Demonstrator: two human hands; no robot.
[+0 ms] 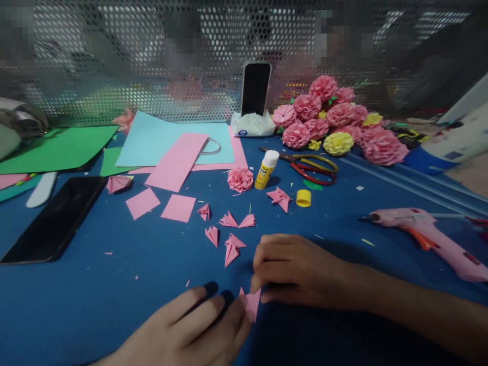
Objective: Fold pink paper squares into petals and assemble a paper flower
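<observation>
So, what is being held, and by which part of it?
Small pink paper: left hand at its left side, right hand at its upper right.

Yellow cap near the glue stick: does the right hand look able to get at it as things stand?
Probably yes: the yellow cap lies just beyond the right hand, and nothing seems to stand between them, though that hand is busy with the folded pink paper.

- Left hand [202,328]: bare, broad across the back, with long fingers [200,317] that narrow towards rounded tips.
- Right hand [292,269]: bare too, slim-fingered, with softly rounded knuckles.
- Right forearm [404,300]: uncovered from the wrist out to the edge of the view, slender, smooth in outline.
- Left forearm: hidden below the bottom edge.
</observation>
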